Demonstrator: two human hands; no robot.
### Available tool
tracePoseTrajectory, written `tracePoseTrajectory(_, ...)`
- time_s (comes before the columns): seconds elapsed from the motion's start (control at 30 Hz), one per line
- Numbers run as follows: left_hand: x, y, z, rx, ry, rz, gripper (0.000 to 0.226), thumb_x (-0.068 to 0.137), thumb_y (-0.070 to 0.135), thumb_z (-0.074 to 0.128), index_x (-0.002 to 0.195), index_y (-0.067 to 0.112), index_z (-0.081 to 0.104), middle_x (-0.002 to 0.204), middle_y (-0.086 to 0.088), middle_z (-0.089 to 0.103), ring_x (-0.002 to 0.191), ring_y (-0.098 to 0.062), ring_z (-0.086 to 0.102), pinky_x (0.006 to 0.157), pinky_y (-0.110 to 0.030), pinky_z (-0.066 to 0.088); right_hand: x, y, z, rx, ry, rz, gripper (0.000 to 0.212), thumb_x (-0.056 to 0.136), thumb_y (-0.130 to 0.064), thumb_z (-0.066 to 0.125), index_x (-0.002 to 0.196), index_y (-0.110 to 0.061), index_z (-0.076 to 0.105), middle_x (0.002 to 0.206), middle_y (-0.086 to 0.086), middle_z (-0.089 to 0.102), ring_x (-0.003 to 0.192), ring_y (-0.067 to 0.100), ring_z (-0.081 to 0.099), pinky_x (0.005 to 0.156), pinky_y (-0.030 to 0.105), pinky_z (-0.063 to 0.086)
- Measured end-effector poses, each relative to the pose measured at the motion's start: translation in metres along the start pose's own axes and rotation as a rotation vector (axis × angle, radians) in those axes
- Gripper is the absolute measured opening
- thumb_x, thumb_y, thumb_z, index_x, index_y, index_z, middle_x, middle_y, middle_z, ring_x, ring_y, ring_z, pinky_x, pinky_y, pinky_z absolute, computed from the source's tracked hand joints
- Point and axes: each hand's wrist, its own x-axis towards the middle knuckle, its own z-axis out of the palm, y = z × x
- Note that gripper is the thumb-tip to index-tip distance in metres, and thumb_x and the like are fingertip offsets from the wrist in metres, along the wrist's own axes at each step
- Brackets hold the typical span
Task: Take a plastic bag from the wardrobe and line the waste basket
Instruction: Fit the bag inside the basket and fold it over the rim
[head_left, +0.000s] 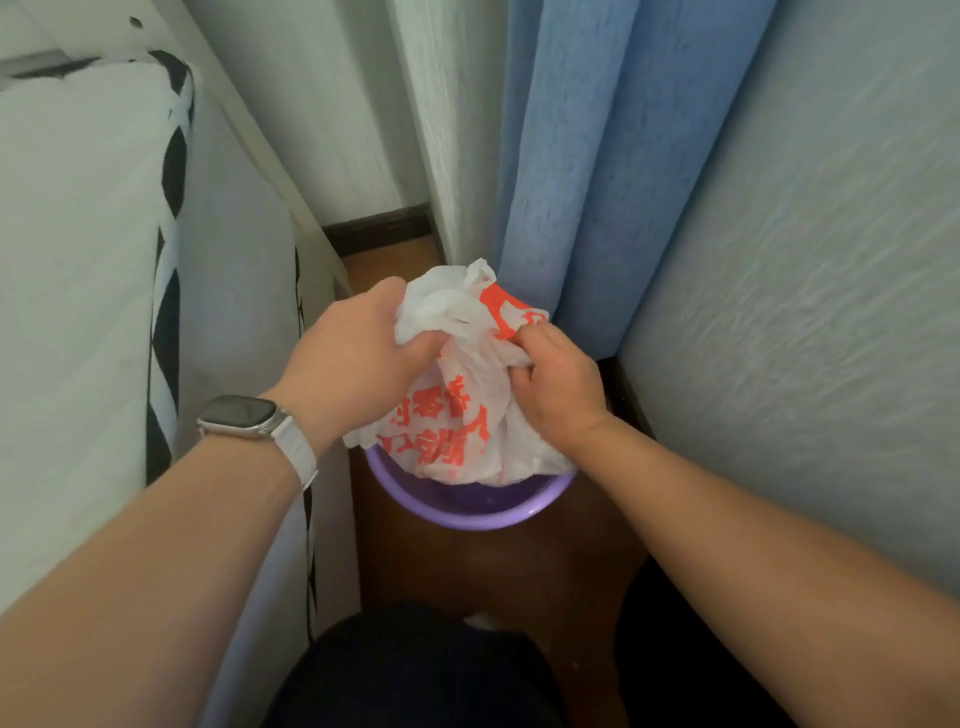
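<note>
A white plastic bag with orange-red print hangs crumpled over a purple waste basket on the floor. My left hand, with a watch on its wrist, grips the bag's upper left part. My right hand grips the bag's right side, fingers curled into the plastic. The bag's lower end dips inside the basket's rim and hides most of the basket's opening.
A bed with a white mattress and black-and-white patterned trim runs along the left. A blue curtain and a pale wall close in the right. The brown wooden floor forms a narrow strip between them.
</note>
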Motion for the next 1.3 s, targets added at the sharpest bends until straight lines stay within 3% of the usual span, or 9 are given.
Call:
tracePoseTrajectory(0.17,0.004,-0.007,0.005,0.009,-0.048,0.007,0.023,0.091,0.047,0.055,0.102,0.028,0.049,0.085,0.009,0.059,0.075,-0.009,0.059,0.065,-0.033,0.054,0.031,-0.01,0.023,0.095,-0.018,0.019,0.031,0.096,-0.029,0.053,0.123,-0.013,0.055,0.121,0.006,0.061,0.107,0.025,0.059,0.088,0.039,0.052)
tracePoseTrajectory(0.33,0.005,-0.021,0.017,0.145,-0.262,-0.008,0.027,0.09,0.055,0.052,0.107,0.034,0.049,0.091,0.011,0.061,0.078,-0.007,0.061,0.066,-0.028,0.055,0.011,0.009,0.034,0.02,-0.399,-0.032,0.047,0.095,-0.03,0.052,0.139,-0.028,0.038,0.138,-0.004,0.049,0.118,0.017,0.052,0.098,0.035,0.046)
tracePoseTrajectory(0.43,0.004,-0.023,0.022,0.152,-0.332,0.016,0.028,0.09,0.06,0.049,0.107,0.038,0.051,0.089,0.015,0.061,0.078,-0.005,0.061,0.063,-0.023,0.051,-0.003,0.019,0.023,0.005,-0.58,-0.062,0.046,0.092,-0.031,0.051,0.137,-0.034,0.041,0.136,-0.008,0.051,0.114,0.015,0.054,0.095,0.035,0.048)
tracePoseTrajectory(0.6,0.002,-0.017,0.024,0.052,-0.348,0.02,0.023,0.091,0.054,0.052,0.107,0.037,0.052,0.091,0.014,0.063,0.08,-0.004,0.061,0.063,-0.022,0.049,-0.019,0.008,-0.022,0.038,-0.482,-0.007,0.04,0.091,-0.03,0.058,0.13,-0.032,0.05,0.133,-0.011,0.052,0.114,0.009,0.051,0.095,0.029,0.045)
tracePoseTrajectory(0.77,0.0,-0.014,0.035,-0.099,-0.402,0.064,0.015,0.086,0.053,0.063,0.093,0.039,0.058,0.087,0.015,0.065,0.082,-0.005,0.062,0.07,-0.026,0.051,-0.029,-0.014,-0.04,0.159,-0.307,-0.016,0.059,0.087,-0.043,0.066,0.139,-0.033,0.041,0.137,-0.01,0.047,0.121,0.006,0.044,0.098,0.028,0.042)
tracePoseTrajectory(0.9,-0.005,-0.01,0.045,-0.131,-0.411,0.109,0.012,0.086,0.047,0.066,0.083,0.038,0.058,0.082,0.014,0.064,0.08,-0.007,0.062,0.066,-0.021,0.043,-0.035,-0.014,-0.026,0.124,-0.331,-0.113,0.033,0.09,-0.038,0.06,0.123,-0.031,0.058,0.121,-0.008,0.057,0.111,0.01,0.049,0.094,0.031,0.044)
tracePoseTrajectory(1.0,-0.006,-0.009,0.056,-0.136,-0.427,0.088,0.01,0.089,0.044,0.062,0.092,0.035,0.059,0.088,0.013,0.066,0.083,-0.008,0.063,0.068,-0.022,0.049,-0.038,-0.006,-0.021,0.069,-0.361,-0.093,0.019,0.094,-0.03,0.056,0.111,-0.027,0.064,0.108,-0.008,0.061,0.097,0.008,0.05,0.086,0.029,0.046)
tracePoseTrajectory(1.13,-0.001,-0.01,0.085,-0.122,-0.404,0.068,0.01,0.09,0.039,0.062,0.096,0.031,0.061,0.091,0.009,0.068,0.087,-0.012,0.064,0.077,-0.031,0.053,-0.04,0.014,-0.017,-0.187,-0.303,-0.142,0.017,0.094,-0.027,0.051,0.101,-0.023,0.067,0.1,-0.002,0.064,0.091,0.019,0.055,0.079,0.037,0.049)
tracePoseTrajectory(1.3,0.003,-0.01,0.099,-0.12,-0.415,0.037,0.015,0.09,0.043,0.062,0.099,0.031,0.062,0.09,0.012,0.068,0.085,-0.009,0.063,0.079,-0.032,0.052,-0.039,0.028,-0.016,-0.192,-0.32,-0.129,0.015,0.09,-0.028,0.055,0.092,-0.021,0.068,0.093,-0.001,0.064,0.087,0.022,0.056,0.073,0.036,0.048)
